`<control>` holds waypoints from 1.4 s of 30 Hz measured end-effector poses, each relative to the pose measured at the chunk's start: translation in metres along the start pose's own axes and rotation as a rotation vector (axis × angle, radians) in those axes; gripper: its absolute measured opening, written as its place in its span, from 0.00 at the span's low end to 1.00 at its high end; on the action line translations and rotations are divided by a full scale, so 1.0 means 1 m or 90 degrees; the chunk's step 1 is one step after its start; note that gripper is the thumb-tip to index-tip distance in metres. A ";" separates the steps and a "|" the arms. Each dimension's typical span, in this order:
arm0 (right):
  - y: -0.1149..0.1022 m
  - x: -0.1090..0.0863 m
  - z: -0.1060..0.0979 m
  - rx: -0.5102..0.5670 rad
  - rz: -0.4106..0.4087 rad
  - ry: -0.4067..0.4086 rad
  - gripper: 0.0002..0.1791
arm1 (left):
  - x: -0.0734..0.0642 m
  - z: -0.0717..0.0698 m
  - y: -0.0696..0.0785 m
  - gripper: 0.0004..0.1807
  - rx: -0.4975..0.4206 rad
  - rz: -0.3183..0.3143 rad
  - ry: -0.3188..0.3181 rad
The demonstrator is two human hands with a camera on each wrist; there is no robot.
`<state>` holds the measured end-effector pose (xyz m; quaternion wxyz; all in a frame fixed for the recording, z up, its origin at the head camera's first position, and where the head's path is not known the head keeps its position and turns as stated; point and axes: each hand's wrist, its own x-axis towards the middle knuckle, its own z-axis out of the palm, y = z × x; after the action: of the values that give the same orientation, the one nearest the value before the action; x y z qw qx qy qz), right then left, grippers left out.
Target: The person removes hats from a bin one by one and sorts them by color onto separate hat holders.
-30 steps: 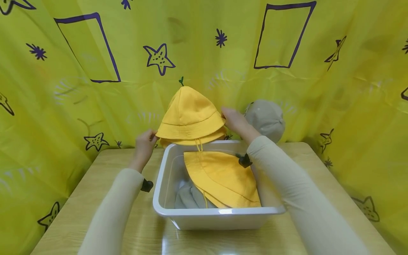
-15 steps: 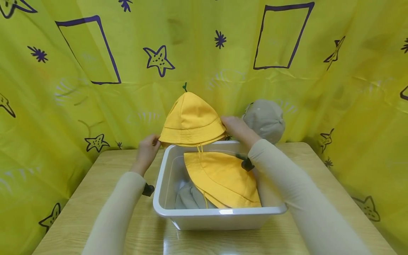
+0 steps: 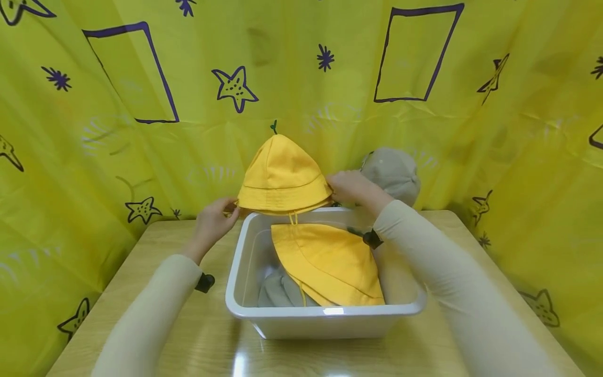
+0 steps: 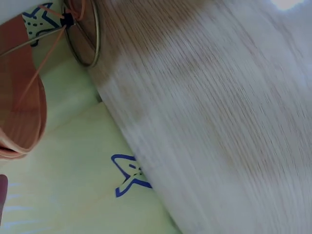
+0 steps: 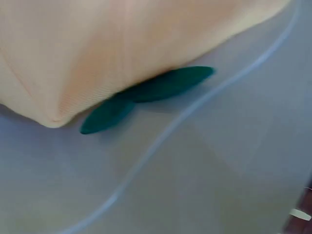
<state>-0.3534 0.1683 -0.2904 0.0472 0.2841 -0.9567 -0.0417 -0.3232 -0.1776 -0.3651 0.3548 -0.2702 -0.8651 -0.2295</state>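
A yellow bucket hat (image 3: 282,173) with a green sprout on its crown sits behind the bin, a second brim layer showing beneath it and a yellow cord hanging in front. My left hand (image 3: 213,222) pinches the brim at its left edge. On the opposite edge, my right hand (image 3: 350,187) grips the brim with curled fingers. Seen by the left wrist camera, the brim (image 4: 27,112) hangs near a metal wire ring (image 4: 96,44) on the table. Inside the bin lies another yellow hat (image 3: 334,264), its green leaves (image 5: 170,85) showing in the right wrist view.
A white plastic bin (image 3: 330,312) stands mid-table, also holding something grey fabric (image 3: 278,290) under the yellow hat. Behind my right hand is a grey-beige cap (image 3: 393,175). A yellow curtain (image 3: 198,152) with drawn stars hangs along the wooden table's (image 3: 188,309) back edge.
The bucket hat has come down slightly and to the right, with both hands following it. Its lower brim layer shows less now. My left wrist has since swung a little outward.
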 end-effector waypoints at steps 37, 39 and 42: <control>-0.037 -0.052 -0.036 0.035 -0.223 0.051 0.13 | -0.029 -0.075 0.095 0.55 -0.084 0.197 -0.386; -0.040 -0.054 -0.032 0.034 -0.252 0.076 0.12 | -0.036 -0.076 0.098 0.56 -0.093 0.202 -0.387; -0.045 -0.056 -0.029 0.040 -0.263 0.086 0.11 | -0.044 -0.078 0.101 0.57 -0.102 0.216 -0.387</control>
<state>-0.2794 0.1599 -0.2704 0.0931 0.4775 -0.8737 -0.0014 -0.1946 -0.1619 -0.3270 0.0921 -0.4931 -0.8532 -0.1432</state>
